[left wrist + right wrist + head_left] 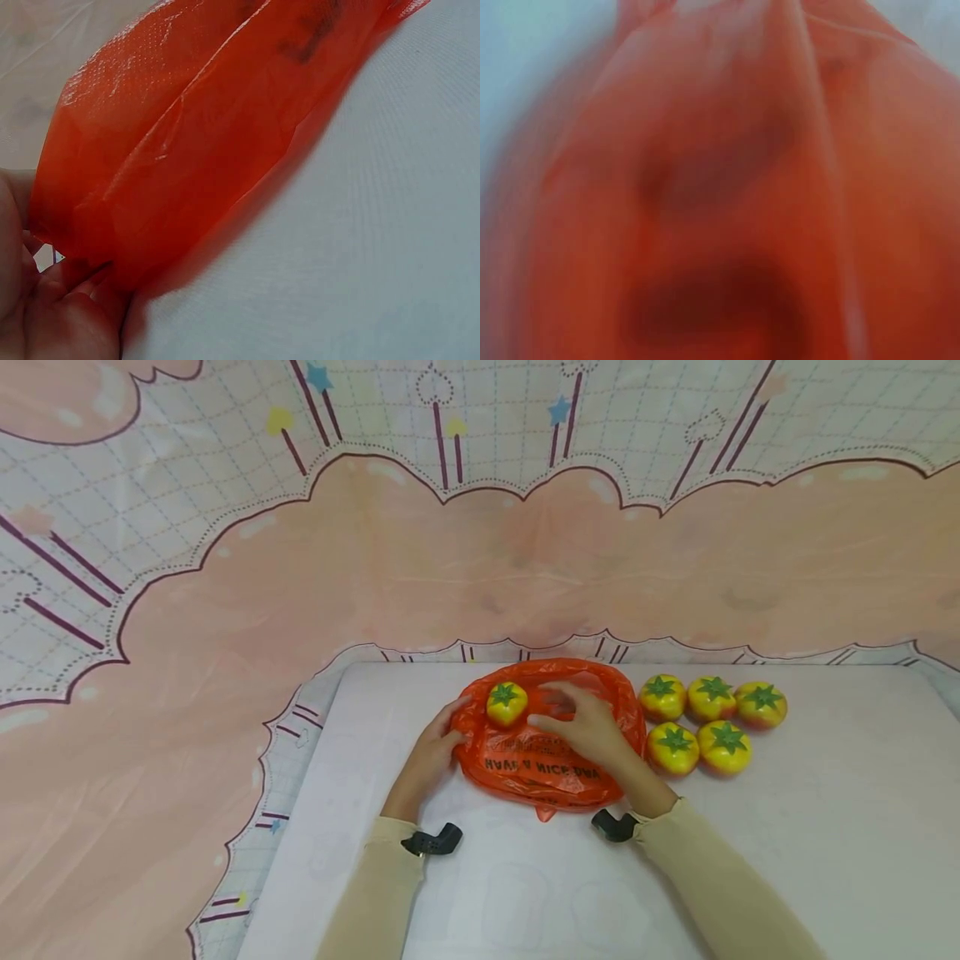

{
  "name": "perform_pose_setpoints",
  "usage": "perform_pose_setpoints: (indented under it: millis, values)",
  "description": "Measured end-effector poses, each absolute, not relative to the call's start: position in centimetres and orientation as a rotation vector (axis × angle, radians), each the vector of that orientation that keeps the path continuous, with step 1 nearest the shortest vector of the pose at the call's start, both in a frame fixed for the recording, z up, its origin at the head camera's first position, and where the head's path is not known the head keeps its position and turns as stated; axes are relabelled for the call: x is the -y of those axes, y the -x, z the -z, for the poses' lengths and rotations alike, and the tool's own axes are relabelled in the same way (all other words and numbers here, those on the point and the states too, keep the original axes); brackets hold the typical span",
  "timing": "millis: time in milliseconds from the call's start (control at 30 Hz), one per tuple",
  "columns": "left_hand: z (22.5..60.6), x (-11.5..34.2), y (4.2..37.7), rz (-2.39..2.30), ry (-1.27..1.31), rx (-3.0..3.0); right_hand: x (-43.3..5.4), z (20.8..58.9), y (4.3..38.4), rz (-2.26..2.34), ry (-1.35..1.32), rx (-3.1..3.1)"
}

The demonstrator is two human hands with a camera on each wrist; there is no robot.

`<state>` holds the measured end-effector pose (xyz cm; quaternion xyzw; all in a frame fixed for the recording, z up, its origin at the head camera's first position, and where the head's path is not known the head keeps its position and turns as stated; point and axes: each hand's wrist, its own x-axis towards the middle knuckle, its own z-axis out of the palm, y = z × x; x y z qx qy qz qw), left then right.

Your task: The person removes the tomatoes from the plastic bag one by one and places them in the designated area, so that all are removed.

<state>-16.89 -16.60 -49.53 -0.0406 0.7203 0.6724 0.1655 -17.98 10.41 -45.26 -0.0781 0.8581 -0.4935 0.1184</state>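
A red plastic bag (540, 777) lies spread open on the white table, with dark lettering on it. Inside its mouth, toward the left, sits one yellow-red tomato (507, 704) with a green star-shaped top. My left hand (435, 747) grips the bag's left rim; in the left wrist view the bag's red film (187, 150) runs between the thumb and fingers. Over the bag's right half is my right hand (588, 727), fingers spread toward the tomato and apart from it. The right wrist view shows only blurred red film (727, 225) up close.
Several more yellow-red tomatoes (723, 748) stand in two rows just right of the bag. A patterned pink and white cloth (525, 568) hangs behind the white table (847, 827). Dark wrist devices (433, 841) sit at both sleeves.
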Motion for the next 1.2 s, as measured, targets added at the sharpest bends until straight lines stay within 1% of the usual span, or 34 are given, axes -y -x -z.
perform_pose_setpoints:
  millis: [267,567,1200]
  values:
    - [49.5,16.4,16.8,-1.940,0.089,-2.043,-9.0,46.0,18.2,1.444,0.162,-2.517]
    - [49.7,16.4,17.0,-1.945,0.076,-2.053,-7.9,46.8,18.7,1.476,0.169,-2.550]
    - [50.1,16.6,16.8,-1.964,0.054,-2.035,-5.8,46.7,19.3,1.384,0.112,-2.555]
